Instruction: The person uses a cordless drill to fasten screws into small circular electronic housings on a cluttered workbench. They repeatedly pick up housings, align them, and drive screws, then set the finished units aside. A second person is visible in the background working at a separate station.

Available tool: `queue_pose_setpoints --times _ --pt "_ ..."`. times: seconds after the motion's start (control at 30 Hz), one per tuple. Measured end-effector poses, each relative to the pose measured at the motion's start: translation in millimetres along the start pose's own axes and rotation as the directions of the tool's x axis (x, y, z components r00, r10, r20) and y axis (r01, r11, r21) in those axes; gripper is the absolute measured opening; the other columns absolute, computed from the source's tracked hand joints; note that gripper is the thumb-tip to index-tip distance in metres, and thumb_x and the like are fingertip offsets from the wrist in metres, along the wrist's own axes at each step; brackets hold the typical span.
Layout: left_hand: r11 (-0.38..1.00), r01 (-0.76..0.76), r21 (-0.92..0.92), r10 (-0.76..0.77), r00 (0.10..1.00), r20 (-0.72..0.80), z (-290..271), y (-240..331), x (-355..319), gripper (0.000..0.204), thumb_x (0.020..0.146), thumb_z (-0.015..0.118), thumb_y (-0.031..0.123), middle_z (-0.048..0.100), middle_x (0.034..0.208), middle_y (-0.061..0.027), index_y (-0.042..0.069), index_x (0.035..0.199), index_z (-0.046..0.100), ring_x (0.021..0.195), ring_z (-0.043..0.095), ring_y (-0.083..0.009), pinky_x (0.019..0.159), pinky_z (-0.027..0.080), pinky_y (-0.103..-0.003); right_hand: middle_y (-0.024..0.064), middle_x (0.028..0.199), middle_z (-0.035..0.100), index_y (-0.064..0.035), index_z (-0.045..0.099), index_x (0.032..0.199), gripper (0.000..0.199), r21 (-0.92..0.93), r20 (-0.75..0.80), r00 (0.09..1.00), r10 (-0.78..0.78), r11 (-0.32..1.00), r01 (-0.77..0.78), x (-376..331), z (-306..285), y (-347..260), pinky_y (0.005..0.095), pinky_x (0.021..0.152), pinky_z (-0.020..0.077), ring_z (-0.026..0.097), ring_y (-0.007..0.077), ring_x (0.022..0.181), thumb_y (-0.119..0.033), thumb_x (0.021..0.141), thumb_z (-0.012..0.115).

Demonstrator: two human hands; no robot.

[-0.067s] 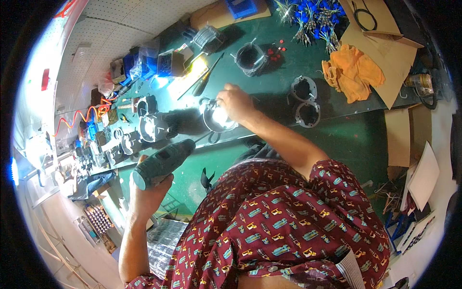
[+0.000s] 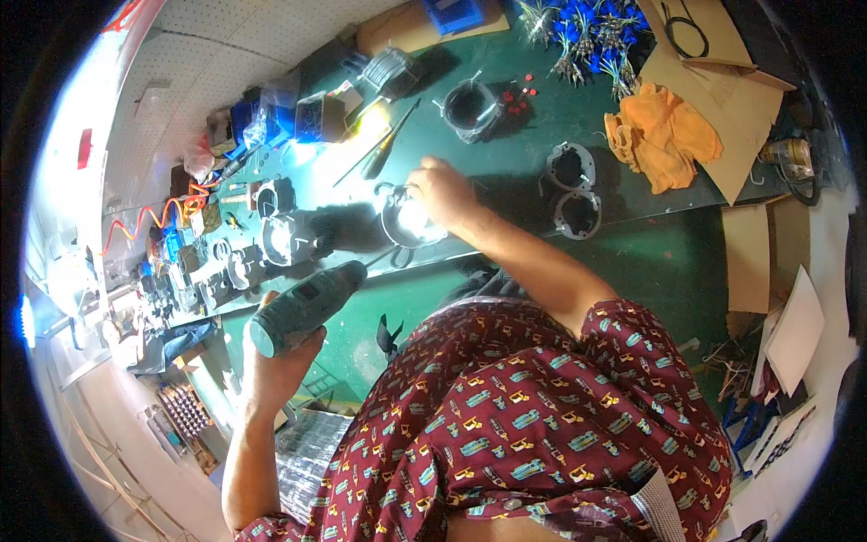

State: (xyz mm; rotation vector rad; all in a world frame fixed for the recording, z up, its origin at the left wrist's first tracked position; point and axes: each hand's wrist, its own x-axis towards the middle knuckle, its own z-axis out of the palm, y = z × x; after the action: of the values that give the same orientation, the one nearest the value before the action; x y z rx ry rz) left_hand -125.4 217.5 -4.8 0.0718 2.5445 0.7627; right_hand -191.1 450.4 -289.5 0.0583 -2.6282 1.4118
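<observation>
Drill (image 2: 307, 305) in left hand (image 2: 275, 366) points up-right toward housing (image 2: 411, 221).

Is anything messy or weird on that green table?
The orange cloth lies crumpled, half on the green table and half on the cardboard sheet. Small red bits lie scattered loose beside a round metal part.

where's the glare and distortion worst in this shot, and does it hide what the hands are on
Head view: strong fisheye, with the green bench edge bowing and black corners. Glare blows out the round metal housing under the right hand and the far left wall, so the housing's detail is lost. The left hand and its teal power screwdriver are evenly lit and fairly sharp.
</observation>
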Motion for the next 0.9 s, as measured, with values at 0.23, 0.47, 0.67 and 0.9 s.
queue_pose_setpoints --times 0.23,0.47,0.67,0.9 --pt "0.993 -0.051 0.110 0.039 0.993 0.111 -16.3 -8.8 3.9 0.039 0.080 0.078 0.006 0.072 0.095 -0.0085 0.002 0.117 0.065 0.082 0.064 -0.0112 0.076 0.052 -0.028 0.0181 0.092 0.062 -0.0046 0.069 0.082 0.014 -0.009 -0.013 0.999 -0.030 1.000 0.030 0.4 3.7 -2.5 0.0471 0.082 0.0517 0.062 0.0375 0.091 -0.019 0.082 0.068" --pt "0.993 -0.042 0.111 0.023 0.986 0.164 -22.7 5.9 10.8 0.021 0.079 0.076 0.007 0.069 0.083 -0.0051 0.003 0.099 0.069 0.074 0.062 -0.0118 0.069 0.052 -0.030 0.0183 0.090 0.061 -0.0038 0.069 0.080 0.014 -0.008 -0.027 1.000 -0.012 1.000 0.011 3.3 5.1 -1.3 0.0473 0.082 0.0514 0.062 0.0379 0.090 -0.018 0.082 0.069" --pt "0.993 -0.025 0.112 0.006 0.985 0.170 -23.7 6.8 7.0 0.021 0.079 0.076 0.007 0.068 0.081 -0.0056 0.003 0.098 0.068 0.073 0.062 -0.0111 0.068 0.051 -0.030 0.0180 0.093 0.061 -0.0043 0.070 0.085 0.014 -0.015 0.000 1.000 -0.017 1.000 0.017 3.8 3.6 1.4 0.0476 0.084 0.0509 0.062 0.0377 0.093 -0.018 0.084 0.069" --pt "0.994 -0.067 0.087 0.054 0.989 0.141 -23.2 -2.3 -1.9 0.021 0.078 0.075 0.006 0.068 0.081 -0.0063 0.003 0.097 0.068 0.073 0.061 -0.0118 0.068 0.051 -0.030 0.0184 0.094 0.062 -0.0045 0.072 0.088 0.014 -0.020 -0.017 1.000 -0.014 1.000 0.014 2.4 1.7 -2.7 0.0479 0.084 0.0507 0.062 0.0377 0.094 -0.017 0.082 0.070"
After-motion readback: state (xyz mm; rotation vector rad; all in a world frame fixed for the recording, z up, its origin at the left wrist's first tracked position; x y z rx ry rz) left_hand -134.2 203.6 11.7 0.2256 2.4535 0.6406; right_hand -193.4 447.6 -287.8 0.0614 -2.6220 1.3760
